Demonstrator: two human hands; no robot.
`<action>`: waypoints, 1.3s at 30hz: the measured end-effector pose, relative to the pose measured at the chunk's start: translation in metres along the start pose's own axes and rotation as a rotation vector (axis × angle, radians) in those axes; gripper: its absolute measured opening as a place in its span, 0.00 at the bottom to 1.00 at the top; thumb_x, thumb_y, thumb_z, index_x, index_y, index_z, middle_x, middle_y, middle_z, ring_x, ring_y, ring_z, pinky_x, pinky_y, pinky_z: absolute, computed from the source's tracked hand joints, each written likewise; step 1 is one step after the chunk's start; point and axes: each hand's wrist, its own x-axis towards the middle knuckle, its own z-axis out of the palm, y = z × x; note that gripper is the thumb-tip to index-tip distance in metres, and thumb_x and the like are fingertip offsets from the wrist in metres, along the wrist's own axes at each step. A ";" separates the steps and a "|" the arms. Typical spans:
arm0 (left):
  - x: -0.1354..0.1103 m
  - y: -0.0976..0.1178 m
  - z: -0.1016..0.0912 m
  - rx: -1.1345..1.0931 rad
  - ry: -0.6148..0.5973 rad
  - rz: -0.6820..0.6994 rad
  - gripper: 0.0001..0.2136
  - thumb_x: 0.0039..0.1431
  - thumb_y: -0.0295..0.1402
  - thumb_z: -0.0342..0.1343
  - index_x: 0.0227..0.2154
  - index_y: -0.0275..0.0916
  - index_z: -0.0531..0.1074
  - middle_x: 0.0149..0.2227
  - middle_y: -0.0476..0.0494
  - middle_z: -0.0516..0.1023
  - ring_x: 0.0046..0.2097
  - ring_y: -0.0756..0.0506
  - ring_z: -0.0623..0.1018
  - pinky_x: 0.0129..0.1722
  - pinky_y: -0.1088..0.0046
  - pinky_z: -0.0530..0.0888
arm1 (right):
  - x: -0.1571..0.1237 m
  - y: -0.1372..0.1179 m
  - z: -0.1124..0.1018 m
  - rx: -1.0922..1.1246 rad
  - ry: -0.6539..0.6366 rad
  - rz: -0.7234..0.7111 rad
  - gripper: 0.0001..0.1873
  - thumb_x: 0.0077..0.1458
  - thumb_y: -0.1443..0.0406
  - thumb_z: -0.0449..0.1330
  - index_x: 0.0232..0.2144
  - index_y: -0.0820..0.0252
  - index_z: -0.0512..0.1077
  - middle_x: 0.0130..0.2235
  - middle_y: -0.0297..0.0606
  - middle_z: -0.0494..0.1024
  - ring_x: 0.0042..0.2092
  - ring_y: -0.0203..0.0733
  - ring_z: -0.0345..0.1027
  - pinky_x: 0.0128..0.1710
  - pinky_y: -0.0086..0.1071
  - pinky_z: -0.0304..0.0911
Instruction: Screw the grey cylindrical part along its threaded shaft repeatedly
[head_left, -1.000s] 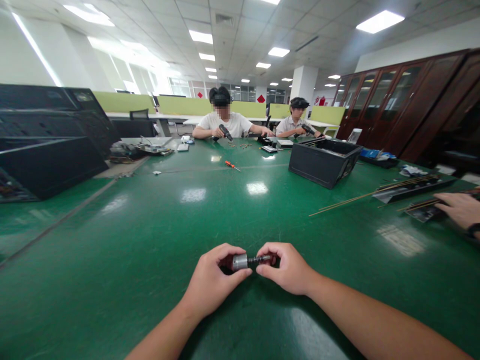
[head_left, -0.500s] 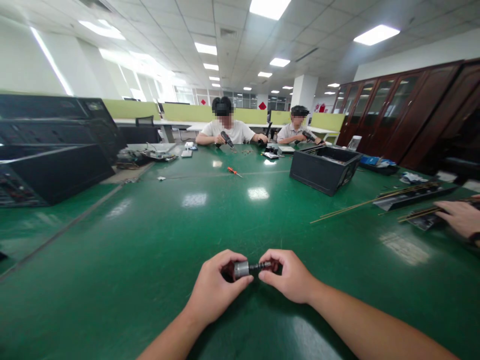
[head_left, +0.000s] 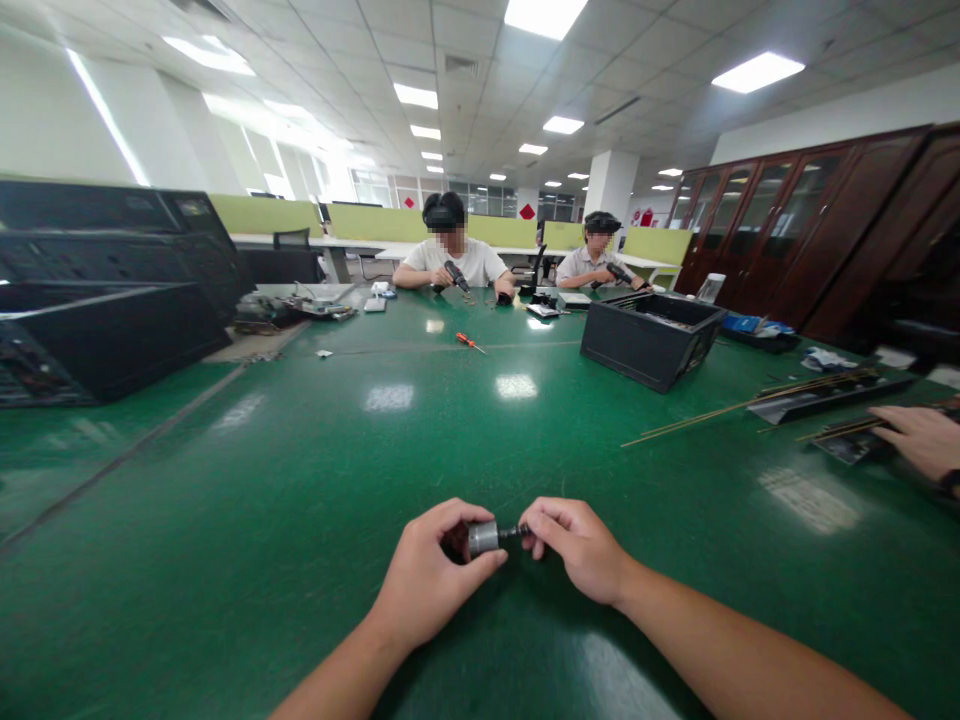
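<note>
A short silver metal cylinder (head_left: 483, 538) with a thin dark shaft (head_left: 511, 532) at its right end is held level just above the green table. It looks like a small motor. My left hand (head_left: 433, 570) is closed round the cylinder, thumb below and forefinger on top; its left end is hidden in the fingers. My right hand (head_left: 577, 550) pinches the far end of the shaft between thumb and fingers, which cover its tip.
An orange screwdriver (head_left: 470, 342) lies mid-table. A black computer case (head_left: 649, 340) stands at right, larger cases (head_left: 120, 340) at left. Long thin rods (head_left: 697, 415) lie near a person's hand (head_left: 919, 435). Two people (head_left: 454, 262) sit opposite, each with a power drill.
My right thumb and fingers have closed in and shifted over the shaft, covering more of it. My left hand stays put. Across the table, a person's hand has moved left and lower.
</note>
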 end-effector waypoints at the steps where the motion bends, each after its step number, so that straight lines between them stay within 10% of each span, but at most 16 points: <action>1: 0.000 0.000 0.000 -0.004 0.002 -0.001 0.10 0.48 0.37 0.66 0.34 0.41 0.78 0.32 0.48 0.79 0.34 0.44 0.76 0.35 0.70 0.70 | 0.001 0.002 0.000 0.038 -0.005 -0.006 0.25 0.64 0.49 0.53 0.32 0.63 0.75 0.28 0.37 0.74 0.29 0.37 0.67 0.33 0.31 0.61; 16: 0.000 0.001 0.001 -0.017 -0.028 -0.045 0.10 0.48 0.38 0.66 0.33 0.40 0.78 0.30 0.48 0.79 0.32 0.45 0.76 0.34 0.70 0.70 | 0.001 0.006 0.000 0.063 0.008 -0.010 0.31 0.66 0.45 0.47 0.33 0.64 0.75 0.29 0.39 0.76 0.30 0.38 0.69 0.34 0.32 0.63; 39: 0.001 0.001 0.000 -0.006 0.017 -0.005 0.10 0.52 0.38 0.64 0.35 0.41 0.78 0.32 0.47 0.79 0.35 0.44 0.77 0.35 0.69 0.70 | -0.005 -0.007 0.000 -0.103 0.015 0.028 0.06 0.53 0.63 0.63 0.32 0.61 0.73 0.26 0.30 0.69 0.28 0.35 0.60 0.30 0.28 0.56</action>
